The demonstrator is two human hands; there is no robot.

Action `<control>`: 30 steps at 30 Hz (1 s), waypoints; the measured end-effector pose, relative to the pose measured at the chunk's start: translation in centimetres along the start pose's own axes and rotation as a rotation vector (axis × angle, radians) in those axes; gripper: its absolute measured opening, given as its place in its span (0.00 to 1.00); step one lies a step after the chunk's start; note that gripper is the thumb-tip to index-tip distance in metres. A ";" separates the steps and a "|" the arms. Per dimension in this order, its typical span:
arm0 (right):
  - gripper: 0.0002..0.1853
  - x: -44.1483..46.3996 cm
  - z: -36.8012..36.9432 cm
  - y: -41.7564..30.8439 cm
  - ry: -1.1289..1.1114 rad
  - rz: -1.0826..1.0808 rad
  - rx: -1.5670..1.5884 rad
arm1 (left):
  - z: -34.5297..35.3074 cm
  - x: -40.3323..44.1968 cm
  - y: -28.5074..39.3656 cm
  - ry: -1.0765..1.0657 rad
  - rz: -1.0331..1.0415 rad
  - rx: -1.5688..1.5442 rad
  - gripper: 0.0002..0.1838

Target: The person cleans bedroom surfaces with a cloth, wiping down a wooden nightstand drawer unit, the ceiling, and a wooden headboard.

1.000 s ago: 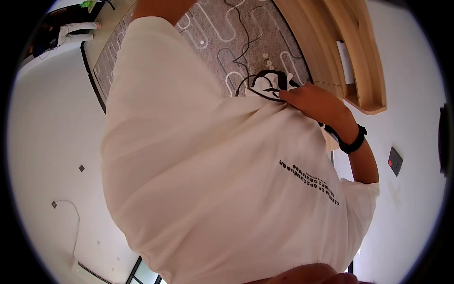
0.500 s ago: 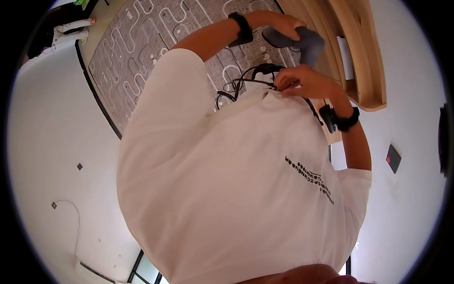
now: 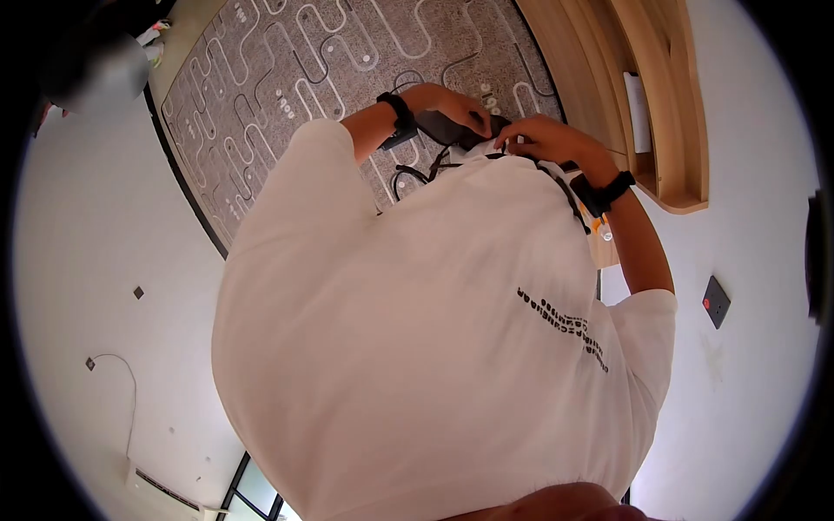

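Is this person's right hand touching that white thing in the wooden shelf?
Apart: the head view shows bare wood between the right hand and the white thing.

Bright, heavily curved fisheye, black corners

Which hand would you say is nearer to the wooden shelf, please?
Right: the right hand is on the side toward the wooden shelf; the left hand is farther left, away from it.

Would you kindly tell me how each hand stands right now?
Left hand: closed on a dark grey item.
Right hand: curled by the shirt; whether holding cannot be told.
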State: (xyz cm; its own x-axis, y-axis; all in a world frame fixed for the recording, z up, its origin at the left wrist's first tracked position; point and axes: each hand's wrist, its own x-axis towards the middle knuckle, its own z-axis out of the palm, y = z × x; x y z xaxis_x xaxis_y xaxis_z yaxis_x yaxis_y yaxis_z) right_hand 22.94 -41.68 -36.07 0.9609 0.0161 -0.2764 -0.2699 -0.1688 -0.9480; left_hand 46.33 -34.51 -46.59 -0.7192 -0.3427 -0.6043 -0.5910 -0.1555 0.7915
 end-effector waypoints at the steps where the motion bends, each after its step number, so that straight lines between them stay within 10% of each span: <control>1: 0.10 0.2 -0.3 -0.7 -0.039 0.021 -0.080 | 0.1 0.3 -0.3 0.065 0.021 -0.025 0.25; 8: 0.08 0.6 0.1 -0.8 -0.058 0.043 -0.231 | 0.0 3.2 -0.9 0.038 0.300 0.132 0.21; 14: 0.05 2.2 0.0 0.5 -0.035 0.142 -0.644 | -1.5 2.7 -2.7 0.524 0.381 0.188 0.24; 16: 0.03 3.9 0.3 1.7 -0.064 0.118 -0.726 | -2.0 2.3 -2.9 0.259 0.018 0.115 0.26; 22: 0.03 5.3 1.2 3.6 -0.058 -0.102 -0.927 | -1.2 -2.2 -1.6 0.133 -0.235 0.095 0.30; 28: 0.10 1.5 0.8 -1.2 0.036 -0.305 -0.461 | -0.1 -11.5 8.9 -0.310 0.092 0.077 0.26; 30: 0.08 0.9 0.3 -2.6 -0.108 0.136 -0.142 | 1.6 -11.5 10.2 -0.264 0.113 0.148 0.26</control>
State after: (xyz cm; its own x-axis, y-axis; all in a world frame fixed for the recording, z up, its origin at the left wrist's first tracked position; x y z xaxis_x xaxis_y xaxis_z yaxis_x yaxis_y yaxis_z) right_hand 24.49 -40.89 -33.91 0.9020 0.0882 -0.4226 -0.3775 -0.3138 -0.8712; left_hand 47.98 -30.66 -31.69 -0.8415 -0.0952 -0.5317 -0.5351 0.0126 0.8447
